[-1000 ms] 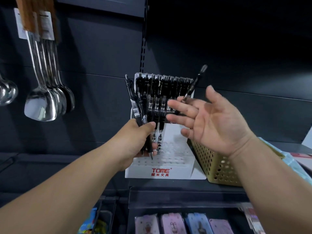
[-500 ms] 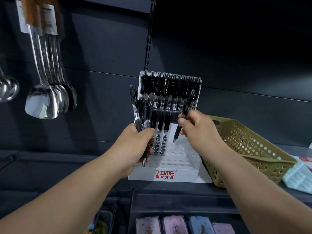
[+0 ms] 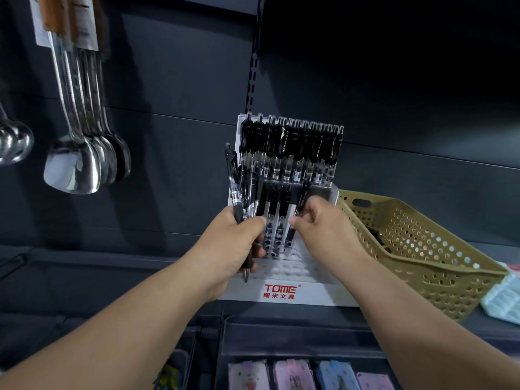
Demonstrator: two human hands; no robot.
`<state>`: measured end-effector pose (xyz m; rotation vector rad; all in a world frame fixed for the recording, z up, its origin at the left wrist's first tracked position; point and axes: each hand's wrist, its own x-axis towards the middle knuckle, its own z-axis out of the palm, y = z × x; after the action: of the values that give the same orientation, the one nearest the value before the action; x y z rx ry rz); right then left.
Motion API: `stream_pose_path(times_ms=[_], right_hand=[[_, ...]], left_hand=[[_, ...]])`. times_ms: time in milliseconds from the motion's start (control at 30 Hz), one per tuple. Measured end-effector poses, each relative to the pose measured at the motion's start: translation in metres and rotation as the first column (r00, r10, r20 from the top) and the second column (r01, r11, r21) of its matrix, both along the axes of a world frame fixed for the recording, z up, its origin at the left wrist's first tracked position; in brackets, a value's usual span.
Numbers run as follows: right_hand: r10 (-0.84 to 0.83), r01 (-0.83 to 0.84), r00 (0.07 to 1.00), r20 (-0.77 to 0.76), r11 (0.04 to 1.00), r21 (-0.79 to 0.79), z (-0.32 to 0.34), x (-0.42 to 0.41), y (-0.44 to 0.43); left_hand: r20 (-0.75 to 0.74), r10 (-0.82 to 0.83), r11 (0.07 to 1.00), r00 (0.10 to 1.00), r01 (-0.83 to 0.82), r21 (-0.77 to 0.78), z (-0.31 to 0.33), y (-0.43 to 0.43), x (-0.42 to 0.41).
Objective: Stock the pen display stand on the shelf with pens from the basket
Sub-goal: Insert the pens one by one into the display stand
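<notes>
My right fingers point(image 3: 299, 220) pinch one pen point(image 3: 291, 235) nearly upright, tip down over the stand point(image 3: 309, 295) holes, just right of the seated row point(image 3: 274, 218). My left fingers point(image 3: 257, 222) grip the spare pens point(image 3: 235, 192) close beside.

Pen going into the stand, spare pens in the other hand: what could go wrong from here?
1. The right hand pinches its pen at a tilt, close beside the standing pens in the pen display stand; it may miss a hole or knock those neighbours.
2. The left hand grips a fanned bundle of pens, one hanging lower than the rest; that one could slip out or snag on the stand.
</notes>
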<state>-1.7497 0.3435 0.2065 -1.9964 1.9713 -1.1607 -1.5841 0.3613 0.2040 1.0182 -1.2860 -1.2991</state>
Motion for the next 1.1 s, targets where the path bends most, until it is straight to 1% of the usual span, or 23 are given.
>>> stream_pose_path(times_ms=[100,167,333,567,633,667,700,733,767,800,833,900,1000,1100], right_hand=[[-0.04,0.045,0.997,-0.072,0.997,0.066,-0.007,0.004,0.001],[-0.054,0.06,0.995,-0.084,0.995,0.079,-0.005,0.007,0.001],[-0.08,0.079,0.995,-0.057,0.997,-0.014,0.006,0.012,0.001],[-0.111,0.112,0.99,-0.088,0.994,0.0,0.005,0.012,0.004],[-0.112,0.109,0.992,-0.056,0.992,-0.057,0.008,0.011,0.01],[-0.091,0.089,0.996,-0.018,0.993,-0.084,0.011,0.012,0.014],[-0.034,0.04,0.997,0.067,0.996,-0.083,0.014,0.014,0.018],[0.052,-0.045,0.975,0.216,0.998,-0.036,0.017,0.016,0.023],[0.141,-0.171,0.903,0.407,0.984,0.039,0.02,0.02,0.027],[0.178,-0.29,0.803,0.569,0.951,0.111,0.021,0.024,0.031],[0.178,-0.37,0.723,0.668,0.916,0.156,0.021,0.026,0.033],[0.155,-0.421,0.651,0.743,0.889,0.183,0.019,0.026,0.034],[0.143,-0.43,0.582,0.8,0.89,0.153,0.022,0.026,0.037],[0.154,-0.382,0.558,0.816,0.92,0.087,0.026,0.021,0.038]], left_hand=[[0.012,-0.003,1.0,1.0,0.003,-0.019,0.0,0.002,0.0],[0.031,-0.001,0.999,1.0,0.002,-0.033,0.0,0.002,0.0],[0.046,-0.001,0.999,0.999,0.003,-0.038,0.0,0.001,0.002],[0.01,-0.043,0.999,0.999,0.043,0.006,0.001,0.003,0.0],[-0.017,-0.07,0.997,0.997,0.07,0.023,0.002,0.004,-0.001],[-0.032,-0.082,0.996,0.996,0.083,0.029,0.003,0.005,-0.001],[-0.04,-0.094,0.995,0.995,0.095,0.031,0.003,0.006,-0.002],[-0.036,-0.106,0.994,0.994,0.107,0.027,0.003,0.006,-0.002],[-0.024,-0.123,0.992,0.992,0.123,0.018,0.003,0.007,-0.002],[-0.008,-0.144,0.99,0.99,0.144,0.007,0.003,0.008,-0.003],[0.006,-0.168,0.986,0.986,0.168,-0.001,0.003,0.009,-0.003],[0.011,-0.202,0.979,0.979,0.202,-0.007,0.004,0.012,-0.004],[-0.028,-0.192,0.981,0.981,0.193,0.005,0.007,0.014,-0.005],[-0.106,-0.148,0.987,0.983,0.153,0.038,0.011,0.012,-0.003]])
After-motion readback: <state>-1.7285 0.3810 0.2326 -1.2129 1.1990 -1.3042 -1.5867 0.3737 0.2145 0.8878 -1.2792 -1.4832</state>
